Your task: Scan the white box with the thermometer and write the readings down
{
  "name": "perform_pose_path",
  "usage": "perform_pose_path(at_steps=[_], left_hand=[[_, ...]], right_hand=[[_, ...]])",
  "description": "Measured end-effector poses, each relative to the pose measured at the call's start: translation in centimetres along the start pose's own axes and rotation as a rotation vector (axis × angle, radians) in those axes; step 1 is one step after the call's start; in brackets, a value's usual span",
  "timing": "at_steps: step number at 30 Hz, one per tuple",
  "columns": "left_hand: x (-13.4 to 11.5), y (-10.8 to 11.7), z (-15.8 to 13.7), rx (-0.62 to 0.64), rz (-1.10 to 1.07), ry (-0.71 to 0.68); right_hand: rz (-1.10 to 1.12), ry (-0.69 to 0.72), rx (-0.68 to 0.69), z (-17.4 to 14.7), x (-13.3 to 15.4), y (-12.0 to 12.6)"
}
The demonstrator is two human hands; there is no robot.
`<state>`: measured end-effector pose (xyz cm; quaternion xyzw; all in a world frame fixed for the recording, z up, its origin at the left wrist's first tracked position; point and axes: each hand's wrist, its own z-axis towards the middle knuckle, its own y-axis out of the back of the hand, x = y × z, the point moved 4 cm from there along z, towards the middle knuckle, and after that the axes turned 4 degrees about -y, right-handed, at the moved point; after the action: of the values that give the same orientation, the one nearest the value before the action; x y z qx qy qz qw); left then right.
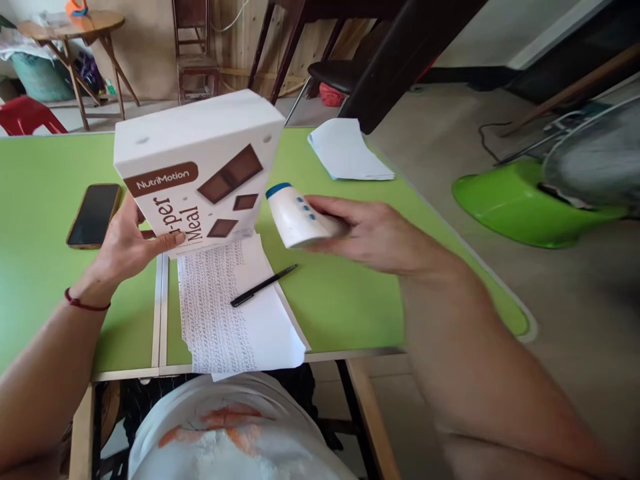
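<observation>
My left hand [127, 240] grips the lower left corner of a white box [200, 180], with the thumb across its front. The box is tilted above the table and shows brown chocolate squares and a brown "NutriMotion" label. My right hand [370, 230] is closed around a smooth white object [295, 217] with a blue end and several blue dots; its exact kind is unclear. That object points toward the box, and a gap separates the two. Handwritten sheets [215, 313] lie beneath the box at the table's near edge, and a black pen [263, 285] rests on them.
A phone [94, 215] lies on the green table [345, 300], left of the box. White papers [347, 150] sit near the far edge. Beyond the table are a round wooden table [95, 23], a wooden chair [197, 67] and a green plastic object [520, 207] on the floor.
</observation>
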<state>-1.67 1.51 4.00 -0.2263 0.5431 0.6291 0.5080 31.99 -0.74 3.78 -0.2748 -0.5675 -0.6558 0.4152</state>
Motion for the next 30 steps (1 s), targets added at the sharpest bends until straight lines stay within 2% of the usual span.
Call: perform_pose_path(at_steps=[2, 4, 7, 10, 15, 18, 20, 22, 24, 25, 27, 28, 30], left_hand=[[0.7, 0.1, 0.2, -0.036, 0.071, 0.0], [1.1, 0.0, 0.3, -0.031, 0.096, -0.006], [1.1, -0.4, 0.3, -0.03, 0.074, -0.018], [1.2, -0.7, 0.3, -0.034, 0.067, -0.018], [2.2, -1.2, 0.6, -0.044, 0.024, -0.039], [3.3, -1.5, 0.9, -0.034, -0.034, -0.049], [3.6, -1.8, 1.0, -0.019, -0.014, -0.08], [3.1, -1.5, 0.6, -0.113, 0.112, -0.154], [1.5, -1.0, -0.2, -0.312, 0.301, -0.271], [0.4, -0.8, -0.9, -0.414, 0.39, -0.343], [-1.7, -1.3, -2.0, -0.465, 0.499, -0.484], [-2.6, -2.0, -2.5, -0.39, 0.519, -0.559], [-3.4, -4.3, -3.1, -0.041, 0.511, -0.655]], right_hand=[[-0.176, 0.029, 0.079, 1.1, -2.4, -1.0], [-0.333, 0.017, 0.055, 1.6, -4.3, -2.2], [-0.476, 0.011, 0.018, 1.7, -5.6, -3.8], [-0.531, 0.046, 0.036, 1.5, -5.9, -4.4], [-0.565, 0.131, 0.062, 1.3, -6.2, -3.9], [-0.546, 0.236, 0.01, 0.7, -4.9, -3.2], [-0.497, 0.315, 0.044, -0.2, -3.5, -3.0], [-0.478, 0.382, 0.185, -1.3, -2.2, -3.6], [-0.538, 0.425, 0.318, -2.5, -1.5, -4.5], [-0.59, 0.433, 0.346, -2.9, -1.4, -4.8], [-0.675, 0.433, 0.349, -3.4, -1.5, -5.3], [-0.694, 0.431, 0.341, -3.5, -1.6, -5.3], [-0.683, 0.423, 0.315, -3.4, -1.5, -5.1]])
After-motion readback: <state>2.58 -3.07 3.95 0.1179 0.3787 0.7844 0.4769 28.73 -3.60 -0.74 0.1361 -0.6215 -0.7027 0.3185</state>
